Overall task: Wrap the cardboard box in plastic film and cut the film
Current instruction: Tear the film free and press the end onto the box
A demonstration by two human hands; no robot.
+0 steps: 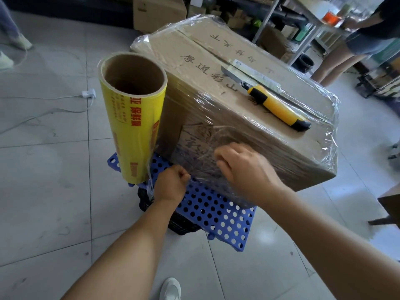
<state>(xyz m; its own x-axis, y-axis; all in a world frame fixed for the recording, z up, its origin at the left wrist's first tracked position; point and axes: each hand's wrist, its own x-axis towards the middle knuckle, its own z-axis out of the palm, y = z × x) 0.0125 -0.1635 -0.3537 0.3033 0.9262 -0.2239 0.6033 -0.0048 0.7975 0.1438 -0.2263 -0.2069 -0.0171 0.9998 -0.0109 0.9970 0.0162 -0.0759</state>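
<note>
Now both hands, left hand (173,182) and right hand (242,167), fingers curled, pinching plastic film (201,169)

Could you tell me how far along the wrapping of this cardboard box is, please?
Mostly done: the cardboard box already wears layers of plastic film round its sides and top edges. In hand: the left hand and right hand pinch the loose film against the near side, beside the standing film roll. Left: the final cut, it seems; the yellow utility knife lies untouched on top.
</note>
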